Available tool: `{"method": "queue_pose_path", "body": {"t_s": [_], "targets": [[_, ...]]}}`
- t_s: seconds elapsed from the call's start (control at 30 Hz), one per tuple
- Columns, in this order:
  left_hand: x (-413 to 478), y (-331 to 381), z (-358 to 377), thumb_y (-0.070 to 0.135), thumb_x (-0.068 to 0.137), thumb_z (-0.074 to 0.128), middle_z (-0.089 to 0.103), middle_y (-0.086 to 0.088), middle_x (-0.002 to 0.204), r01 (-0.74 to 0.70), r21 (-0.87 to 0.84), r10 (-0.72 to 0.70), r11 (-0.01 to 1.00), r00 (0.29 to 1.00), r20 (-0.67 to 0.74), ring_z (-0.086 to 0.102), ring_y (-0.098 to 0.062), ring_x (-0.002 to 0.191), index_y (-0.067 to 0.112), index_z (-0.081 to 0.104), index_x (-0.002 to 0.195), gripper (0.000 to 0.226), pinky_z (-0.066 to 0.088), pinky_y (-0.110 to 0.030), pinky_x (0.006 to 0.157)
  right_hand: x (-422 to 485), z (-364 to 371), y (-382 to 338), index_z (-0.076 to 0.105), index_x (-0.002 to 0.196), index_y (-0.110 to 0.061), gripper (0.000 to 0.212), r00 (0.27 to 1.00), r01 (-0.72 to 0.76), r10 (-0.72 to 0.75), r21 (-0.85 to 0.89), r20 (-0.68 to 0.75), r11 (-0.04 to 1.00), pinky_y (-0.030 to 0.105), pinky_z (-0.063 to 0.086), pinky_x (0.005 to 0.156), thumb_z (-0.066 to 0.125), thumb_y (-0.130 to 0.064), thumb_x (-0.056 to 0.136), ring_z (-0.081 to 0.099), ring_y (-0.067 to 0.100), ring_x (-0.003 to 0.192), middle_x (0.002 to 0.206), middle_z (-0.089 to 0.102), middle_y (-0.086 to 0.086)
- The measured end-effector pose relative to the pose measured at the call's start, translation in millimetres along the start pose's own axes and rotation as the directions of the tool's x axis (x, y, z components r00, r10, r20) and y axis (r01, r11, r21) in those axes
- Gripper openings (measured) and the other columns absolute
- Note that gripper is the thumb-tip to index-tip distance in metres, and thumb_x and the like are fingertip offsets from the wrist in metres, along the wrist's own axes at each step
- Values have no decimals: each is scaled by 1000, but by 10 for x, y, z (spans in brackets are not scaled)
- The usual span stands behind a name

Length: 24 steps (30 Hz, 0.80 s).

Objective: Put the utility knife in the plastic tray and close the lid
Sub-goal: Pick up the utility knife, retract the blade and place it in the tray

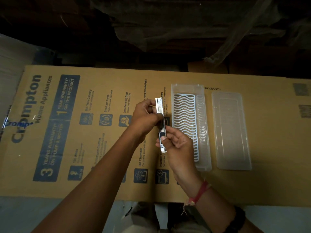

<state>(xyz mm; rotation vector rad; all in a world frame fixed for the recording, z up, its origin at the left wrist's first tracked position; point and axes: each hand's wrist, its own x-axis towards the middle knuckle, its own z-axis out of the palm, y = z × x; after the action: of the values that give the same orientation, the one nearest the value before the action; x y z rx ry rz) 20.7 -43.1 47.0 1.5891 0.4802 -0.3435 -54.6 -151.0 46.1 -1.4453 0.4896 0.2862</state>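
Observation:
A slim metallic utility knife (159, 106) is held lengthwise above the cardboard, just left of the tray. My left hand (145, 117) grips its far half, and my right hand (176, 145) pinches its near end. The clear plastic tray (202, 91) lies open to the right of the knife, with a white wavy grid insert (185, 121) inside it. Its translucent lid (231, 130) lies flat on the cardboard, apart from the tray on the right side.
A large printed cardboard box (101, 115) serves as the work surface. Dark plastic sheeting (168, 31) hangs behind its far edge. A red thread and a dark band sit on my right wrist (202, 192).

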Motion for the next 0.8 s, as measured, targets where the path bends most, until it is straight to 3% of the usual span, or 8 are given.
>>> {"method": "queue_pose_path", "body": {"t_s": [0.13, 0.23, 0.3, 0.4, 0.5, 0.57, 0.67, 0.8], "targets": [[-22, 26, 56, -18, 76, 58, 61, -3, 63, -12, 17, 11, 1000, 999, 47, 58, -16, 55, 16, 63, 86, 35, 52, -35, 61, -37, -52, 1, 63, 97, -28, 37, 1000, 3, -3, -18, -25, 1000, 40, 60, 79, 58, 7, 87, 70, 13, 71, 72, 73, -7], [-46, 29, 140, -19, 76, 57, 62, 2, 56, -23, 33, 21, 999, 997, 68, 58, -11, 50, 19, 63, 83, 38, 51, -28, 54, -32, -94, -8, 62, 90, -30, 38, 998, -6, 6, -3, -62, 1000, 49, 58, 79, 58, 8, 86, 69, 14, 65, 65, 73, -10], [-47, 29, 196, -19, 76, 57, 62, 7, 51, -25, 45, 23, 999, 998, 56, 58, -8, 47, 18, 63, 84, 38, 50, -26, 50, -32, -145, -13, 62, 91, -29, 34, 996, 12, -17, -57, -88, 998, 49, 59, 78, 62, 4, 85, 70, 14, 67, 67, 73, -7], [-51, 22, 318, -16, 75, 58, 61, -1, 60, -32, 59, 30, 998, 999, 34, 60, -20, 59, 12, 64, 90, 32, 56, -42, 62, -19, -268, -70, 64, 96, -28, 26, 988, 104, -129, -245, -87, 964, 38, 61, 73, 74, -11, 79, 71, 14, 76, 82, 72, -3], [-69, 13, 471, -8, 71, 60, 62, -1, 67, -44, 111, 41, 993, 999, 28, 60, -20, 63, 13, 66, 95, 32, 58, -51, 70, 61, -425, -160, 64, 83, -29, 24, 972, 183, -228, -437, -53, 881, 17, 55, 61, 80, -14, 72, 67, 1, 65, 74, 68, -12], [-79, 8, 574, -5, 69, 60, 63, -1, 68, -49, 162, 44, 986, 999, 31, 61, -20, 62, 15, 66, 96, 34, 58, -50, 68, 124, -512, -183, 67, 81, -21, 16, 963, 205, -268, -594, -19, 778, 21, 55, 58, 80, -18, 71, 64, 4, 59, 67, 66, -11], [-81, 9, 714, -2, 69, 61, 71, -10, 79, -63, 248, 56, 967, 998, 32, 70, -27, 74, 11, 66, 92, 27, 59, -52, 70, 214, -606, -167, 71, 83, -13, 10, 947, 208, -322, -767, 3, 607, 31, 55, 61, 73, -18, 75, 64, 14, 66, 73, 69, 0], [-102, 50, 821, -4, 69, 58, 71, -14, 88, -129, 332, 104, 935, 990, 90, 69, -27, 81, 4, 65, 99, 31, 58, -52, 70, 300, -628, -191, 68, 77, -8, 10, 966, 114, -256, -829, -37, 547, 27, 44, 54, 65, -17, 80, 62, 19, 65, 75, 69, 8]]}}
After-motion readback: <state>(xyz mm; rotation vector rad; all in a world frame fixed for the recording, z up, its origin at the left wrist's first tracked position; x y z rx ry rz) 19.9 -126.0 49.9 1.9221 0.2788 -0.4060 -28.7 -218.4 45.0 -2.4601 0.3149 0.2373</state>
